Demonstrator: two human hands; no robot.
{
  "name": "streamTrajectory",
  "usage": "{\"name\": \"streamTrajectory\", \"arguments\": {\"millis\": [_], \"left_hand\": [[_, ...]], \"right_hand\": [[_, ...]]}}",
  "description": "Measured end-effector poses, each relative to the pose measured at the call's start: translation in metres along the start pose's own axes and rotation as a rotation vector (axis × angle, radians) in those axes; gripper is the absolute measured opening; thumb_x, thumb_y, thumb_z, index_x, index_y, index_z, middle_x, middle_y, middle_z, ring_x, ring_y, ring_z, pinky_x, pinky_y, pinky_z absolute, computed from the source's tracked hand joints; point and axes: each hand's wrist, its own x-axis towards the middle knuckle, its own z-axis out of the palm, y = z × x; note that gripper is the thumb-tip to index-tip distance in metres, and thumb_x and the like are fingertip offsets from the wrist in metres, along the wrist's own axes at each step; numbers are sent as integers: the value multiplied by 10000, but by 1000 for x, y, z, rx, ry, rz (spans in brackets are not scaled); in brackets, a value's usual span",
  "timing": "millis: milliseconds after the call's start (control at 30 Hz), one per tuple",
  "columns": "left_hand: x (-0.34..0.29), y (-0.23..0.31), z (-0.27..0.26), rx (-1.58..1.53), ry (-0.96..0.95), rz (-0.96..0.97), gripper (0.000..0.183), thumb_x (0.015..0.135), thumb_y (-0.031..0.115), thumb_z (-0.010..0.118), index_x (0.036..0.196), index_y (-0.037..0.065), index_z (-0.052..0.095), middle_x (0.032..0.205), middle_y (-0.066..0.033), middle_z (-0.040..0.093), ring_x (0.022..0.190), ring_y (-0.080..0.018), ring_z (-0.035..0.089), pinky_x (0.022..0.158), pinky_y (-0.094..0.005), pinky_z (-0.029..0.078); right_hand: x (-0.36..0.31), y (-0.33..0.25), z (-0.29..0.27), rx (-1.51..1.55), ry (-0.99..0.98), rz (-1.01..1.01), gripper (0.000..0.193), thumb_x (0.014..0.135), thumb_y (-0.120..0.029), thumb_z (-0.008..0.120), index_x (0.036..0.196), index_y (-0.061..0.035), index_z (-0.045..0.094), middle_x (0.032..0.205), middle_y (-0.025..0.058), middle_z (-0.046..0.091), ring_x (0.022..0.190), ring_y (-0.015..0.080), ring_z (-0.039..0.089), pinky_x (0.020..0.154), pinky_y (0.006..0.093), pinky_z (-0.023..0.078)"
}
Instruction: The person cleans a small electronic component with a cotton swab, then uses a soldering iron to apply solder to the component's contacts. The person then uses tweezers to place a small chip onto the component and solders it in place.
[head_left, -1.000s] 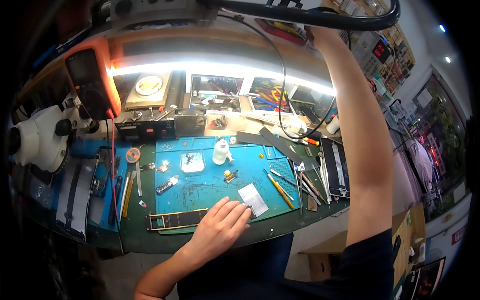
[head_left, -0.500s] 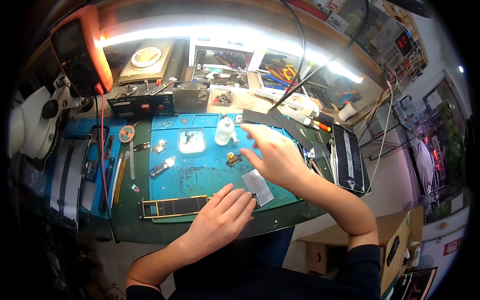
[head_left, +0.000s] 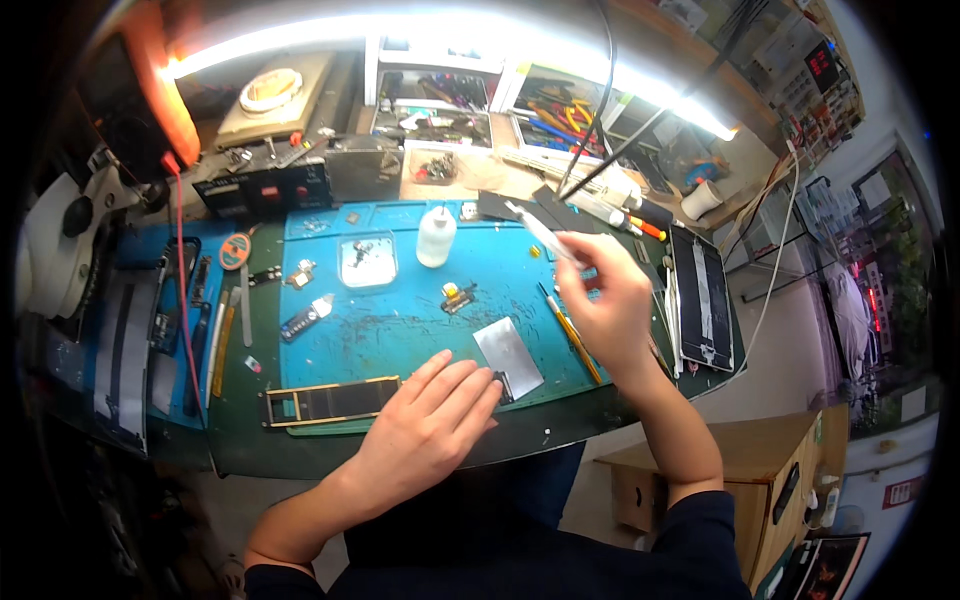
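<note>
Head view: dark gold-edged frame (head_left: 340,400) lies flat; left hand (head_left: 430,415) palm-down over its right part, fingers together, can't tell if gripping; right hand (head_left: 612,300), beyond and right of frame, pinches pale slim tool (head_left: 545,238); grey sheet (head_left: 508,358) right of frame; white bottle (head_left: 436,238) beyond it; step seems steadying frame, tool readied; next move likely calls for controlled tool lowering.

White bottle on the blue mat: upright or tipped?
Upright: the white bottle stands on its base on the blue mat, narrow top up; left hand and right hand are off it.
</note>
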Motion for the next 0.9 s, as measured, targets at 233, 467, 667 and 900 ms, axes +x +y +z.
{"name": "streamTrajectory", "arguments": {"millis": [233,467,667,900], "left_hand": [[1,-1,1,-4,-18,11,384,910,204,793,1227,-5,733,1288,-146,705,1279,-293,658,1181,-497,487],[2,0,0,-32,-38,-31,391,857,173,840,1208,17,768,1307,-131,706,1262,-303,667,1149,-523,523],[2,0,1,-47,-36,-38,375,869,177,827,1202,14,769,1304,-136,708,1261,-305,668,1147,-525,525],[3,0,1,-45,-37,-35,361,880,183,818,1197,15,774,1309,-139,708,1265,-308,667,1142,-528,531]], "right_hand": [[-104,3,-44,443,-58,347,123,1048,-54,657,1156,-7,623,910,34,626,746,49,564,604,212,440],[-99,10,-33,199,-192,-138,293,902,-78,896,1098,-15,687,904,104,727,728,183,652,604,292,502],[-98,12,-30,140,-266,-173,319,890,-95,908,1104,-28,681,925,105,733,776,231,693,619,325,545],[-96,11,-31,103,-299,-197,339,882,-93,908,1124,-35,677,960,96,731,794,245,709,626,341,572]]}}
